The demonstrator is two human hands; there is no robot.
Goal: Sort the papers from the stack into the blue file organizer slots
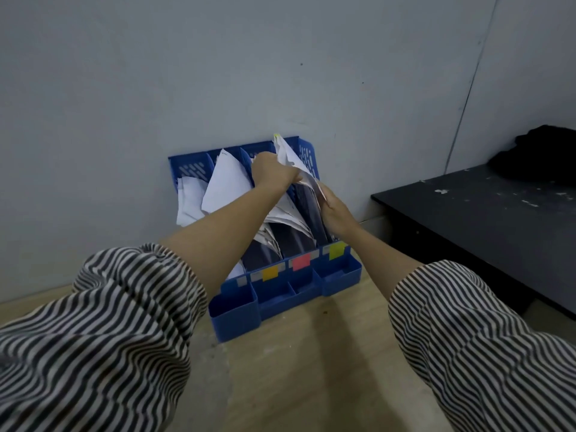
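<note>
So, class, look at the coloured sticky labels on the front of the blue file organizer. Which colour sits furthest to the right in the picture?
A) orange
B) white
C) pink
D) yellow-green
D: on the blue file organizer, the yellow-green label sits right of the pink label and the orange label.

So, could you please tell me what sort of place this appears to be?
Probably a plain office or storage room: a blue plastic file organizer stuffed with white papers stands against a bare grey wall, and a black table is beside it.

Dim, flat indoor light, soft shadows under both arms, slight overall softness, and wide-angle bending at the edges.
</note>
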